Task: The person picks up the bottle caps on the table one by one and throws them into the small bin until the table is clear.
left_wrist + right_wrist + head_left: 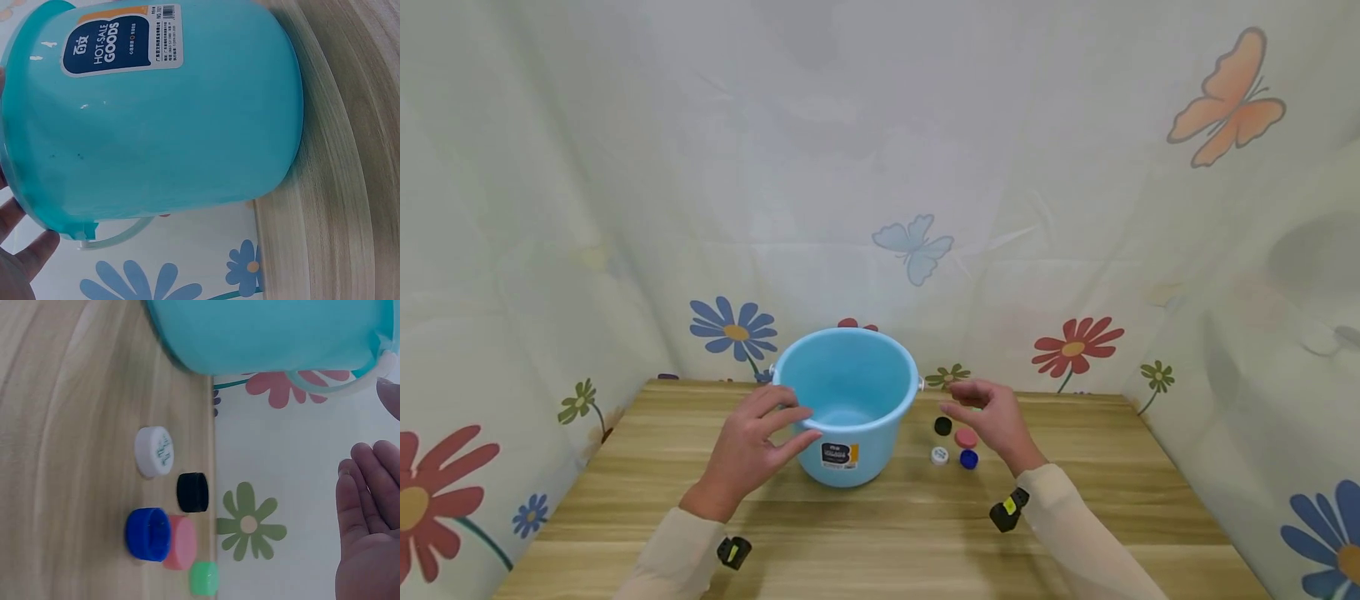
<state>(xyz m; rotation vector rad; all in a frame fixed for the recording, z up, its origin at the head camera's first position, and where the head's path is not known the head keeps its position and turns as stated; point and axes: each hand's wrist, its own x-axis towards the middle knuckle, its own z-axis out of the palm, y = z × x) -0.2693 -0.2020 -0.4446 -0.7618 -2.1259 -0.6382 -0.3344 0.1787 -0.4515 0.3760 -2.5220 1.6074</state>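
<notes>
A light blue plastic bucket with a label stands upright on the wooden table. My left hand is at its left front rim, fingers spread and lightly bent; in the left wrist view the fingertips lie right at the rim by the handle lug. My right hand is right of the bucket, above several bottle caps, with loosely bent fingers and nothing between them. The caps are a white cap, black cap, blue cap, pink cap and green cap. My right hand mostly hides the green one in the head view.
A pale cloth printed with flowers and butterflies hangs behind the table and along both sides. The bucket's white handle hangs at its back, showing in the right wrist view. Each wrist wears a small black camera.
</notes>
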